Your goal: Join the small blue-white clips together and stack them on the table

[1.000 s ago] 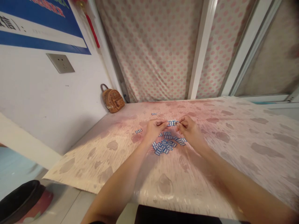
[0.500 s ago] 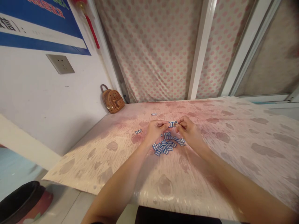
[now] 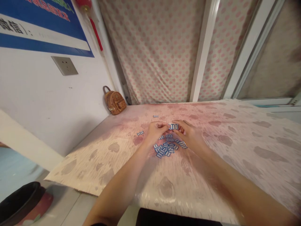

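A short strip of small blue-and-white rectangular pieces (image 3: 173, 126) is held up just above the table. My left hand (image 3: 156, 130) pinches the strip's left end between thumb and forefinger. At the other end, my right hand (image 3: 189, 133) has its forefinger along the top edge and its thumb at the bottom edge, with the strip's face showing between them. Below both hands lies a loose pile of similar blue-and-white pieces (image 3: 166, 148). A slanting row of them (image 3: 181, 144) sits under my right hand. What the pieces are is too small to make out.
Two separate short strips lie beyond the pile: one left of my left hand (image 3: 140, 133), one farther back (image 3: 155, 116). A small brown backpack (image 3: 115, 102) stands against the wall on the patterned tablecloth (image 3: 113, 163). A dark-rimmed bin (image 3: 23, 201) is on the floor.
My right hand's fingers have spread from a pinch to the strip's upper and lower edges, so more of its face shows. The view has shifted slightly; the pile looks unchanged.
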`<state>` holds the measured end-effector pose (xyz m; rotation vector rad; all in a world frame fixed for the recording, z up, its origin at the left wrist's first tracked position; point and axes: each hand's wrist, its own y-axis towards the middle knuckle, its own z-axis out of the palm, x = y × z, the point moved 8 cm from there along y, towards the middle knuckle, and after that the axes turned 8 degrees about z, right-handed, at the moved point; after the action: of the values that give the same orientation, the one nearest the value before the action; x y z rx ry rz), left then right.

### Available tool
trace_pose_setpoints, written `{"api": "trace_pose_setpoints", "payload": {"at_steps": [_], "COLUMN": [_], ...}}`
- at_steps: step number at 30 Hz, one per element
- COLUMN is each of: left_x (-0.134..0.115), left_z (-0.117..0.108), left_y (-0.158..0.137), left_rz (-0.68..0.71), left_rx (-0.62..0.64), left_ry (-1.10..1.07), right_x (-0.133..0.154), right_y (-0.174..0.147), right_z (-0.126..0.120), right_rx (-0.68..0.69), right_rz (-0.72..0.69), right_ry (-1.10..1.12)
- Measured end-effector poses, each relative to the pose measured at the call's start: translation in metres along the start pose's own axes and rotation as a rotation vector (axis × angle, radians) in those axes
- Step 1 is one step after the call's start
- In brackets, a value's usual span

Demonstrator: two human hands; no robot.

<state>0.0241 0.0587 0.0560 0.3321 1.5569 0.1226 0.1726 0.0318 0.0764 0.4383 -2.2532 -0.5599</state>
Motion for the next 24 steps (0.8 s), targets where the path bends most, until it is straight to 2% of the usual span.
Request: {"api": "trace_pose_setpoints", "payload": {"at_steps": [5,8,12,16,20,24], "left_x": [-0.003,-0.004,0.000,0.006,0.014,0.020], "left_z": [0.001,0.000,0.002,0.001,-0.001,-0.008], "left_y": [0.000,0.000,0.003,0.006,0.006,0.011], "left_rz": [-0.010,-0.001,0.013,0.003,-0.010,0.064], "left_rx": [0.019,0.001,0.031,0.032,0.023,0.025], "left_ry": [-0.032,-0.042,-0.053,-0.053,-0.039,0.058], "right_x": [-0.004,-0.014,-0.027,-0.034,-0.034,-0.038], "right_y": [0.001,0.003,0.004,0.005,0.005,0.005], "right_z": [0.001,0.003,0.010,0.016,0.020,0.024], "right_rx": [-0.007,0.000,0.079,0.115,0.122,0.119], "right_rz": [0.029,0.122,0.241,0.298,0.331,0.332], "right_ry": [0.032,0.156,0.349,0.461,0.498,0.471]}}
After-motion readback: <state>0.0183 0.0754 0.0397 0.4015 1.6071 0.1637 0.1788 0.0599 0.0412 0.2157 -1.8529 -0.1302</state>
